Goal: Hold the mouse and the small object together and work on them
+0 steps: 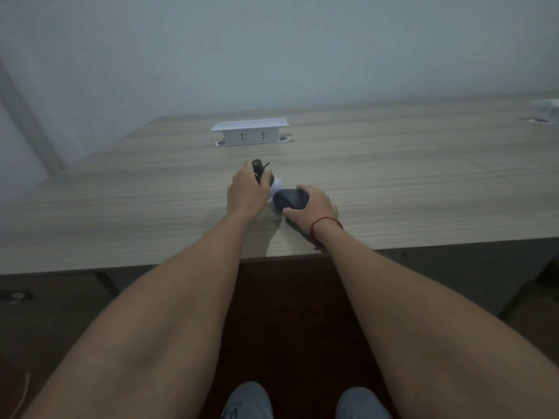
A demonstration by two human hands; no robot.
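My left hand (246, 193) grips a small black object (257, 167) with a thin black cord or strap sticking out of its top, lifted a little above the wooden desk (393, 182). A white object (276, 186) shows between my two hands, mostly hidden by the left hand. My right hand (317, 207) holds a dark rounded computer mouse (290, 199) on the desk, with the thumb at its near side and the fingers over its far side. A red string circles my right wrist.
A white pop-up socket box (251, 133) stands on the desk behind my hands. Another white fitting (544, 111) sits at the far right edge. A pale wall rises behind the desk. My two shoes (248, 402) show on the dark floor below.
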